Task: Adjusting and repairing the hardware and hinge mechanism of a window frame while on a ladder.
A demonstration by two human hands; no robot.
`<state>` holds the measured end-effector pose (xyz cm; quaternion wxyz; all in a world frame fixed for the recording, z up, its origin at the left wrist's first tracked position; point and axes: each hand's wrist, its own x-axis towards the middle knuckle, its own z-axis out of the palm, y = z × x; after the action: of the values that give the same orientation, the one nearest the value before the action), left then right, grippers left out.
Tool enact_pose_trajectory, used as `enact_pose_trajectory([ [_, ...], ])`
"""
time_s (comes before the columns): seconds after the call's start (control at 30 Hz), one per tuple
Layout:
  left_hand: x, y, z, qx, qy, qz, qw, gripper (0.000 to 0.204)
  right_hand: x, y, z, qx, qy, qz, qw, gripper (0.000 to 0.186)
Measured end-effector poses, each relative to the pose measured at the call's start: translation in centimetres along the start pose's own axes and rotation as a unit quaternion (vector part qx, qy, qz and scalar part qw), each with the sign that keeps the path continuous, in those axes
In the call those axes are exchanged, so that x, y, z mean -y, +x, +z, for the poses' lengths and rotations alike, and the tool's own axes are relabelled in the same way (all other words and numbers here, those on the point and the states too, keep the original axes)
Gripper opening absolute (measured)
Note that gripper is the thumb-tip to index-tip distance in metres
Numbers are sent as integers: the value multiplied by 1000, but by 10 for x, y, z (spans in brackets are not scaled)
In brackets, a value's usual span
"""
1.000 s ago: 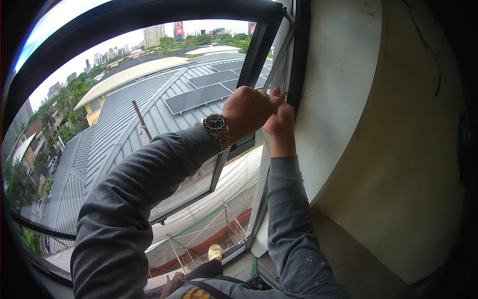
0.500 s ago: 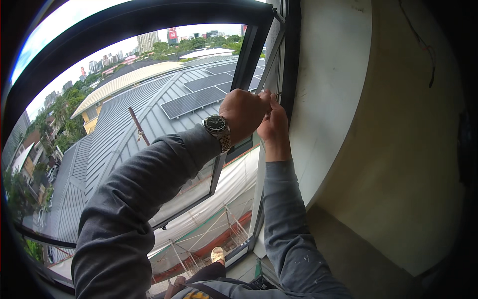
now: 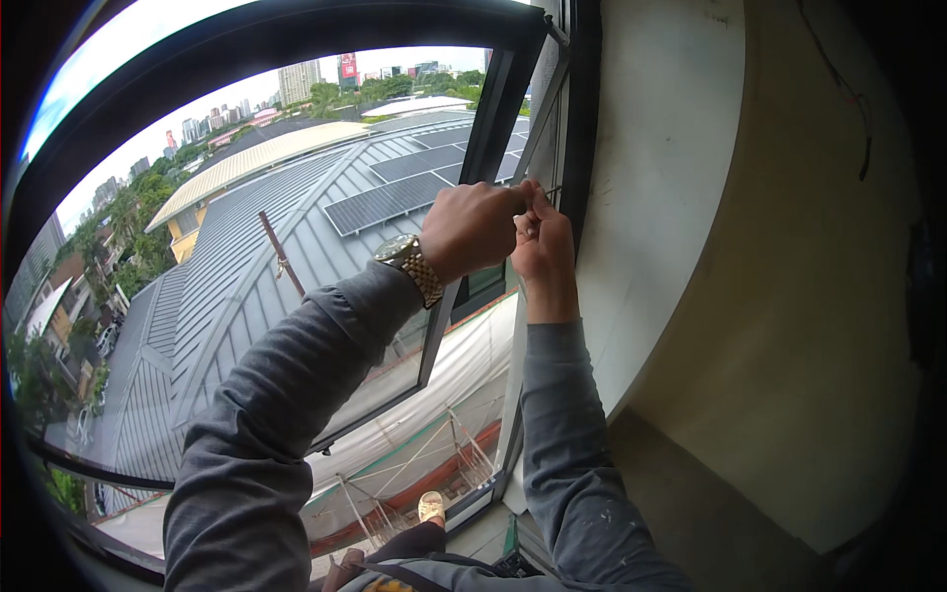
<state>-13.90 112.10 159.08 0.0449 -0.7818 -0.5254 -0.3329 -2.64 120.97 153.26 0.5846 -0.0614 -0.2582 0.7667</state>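
Note:
My left hand [image 3: 473,229], with a metal-banded watch [image 3: 399,249] at its wrist, is closed in a fist beside the window's side frame. Right against it, my right hand [image 3: 545,247] is raised with fingers curled and pinched together. A thin rod-like tool [image 3: 554,188] sticks out past the fingertips toward the dark fixed frame [image 3: 582,148]. Its other end is hidden in my hands, so its kind does not show. The black-framed window sash [image 3: 503,109] stands swung outward, left of my hands, with a stay arm [image 3: 548,99] near its upper corner.
A pale wall reveal [image 3: 661,168] rises close on the right, with a loose wire [image 3: 838,89] hanging beyond it. Outside and below are a grey metal roof [image 3: 266,257] with solar panels [image 3: 385,204] and some scaffolding [image 3: 454,444]. My foot in a light shoe [image 3: 431,507] is near the opening.
My left wrist has turned, so the watch face tilts away, and the forearm has shifted slightly right. My right hand stays at almost the same spot by the frame.

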Motion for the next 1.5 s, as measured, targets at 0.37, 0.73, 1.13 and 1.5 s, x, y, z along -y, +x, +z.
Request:
enact_pose_trajectory([
  [0.37, -11, -3, -7, 0, -280, -138, 950, 20, -3, -8, 4, -8, 62, -29, 998, 23],
  [0.73, -30, -8, -27, 0, 273, 56, 960, 51, 5, 0, -2, 41, 89, 12, 995, 14],
  [1.13, -5, -14, 33, -167, -377, -198, 889, 29, 56, -20, -21, -14, -654, -212, 726, 24],
  [1.5, -15, -28, 47, -199, -578, -258, 748, 38, 29, -86, 1, 64, -204, 123, 969, 12],
])
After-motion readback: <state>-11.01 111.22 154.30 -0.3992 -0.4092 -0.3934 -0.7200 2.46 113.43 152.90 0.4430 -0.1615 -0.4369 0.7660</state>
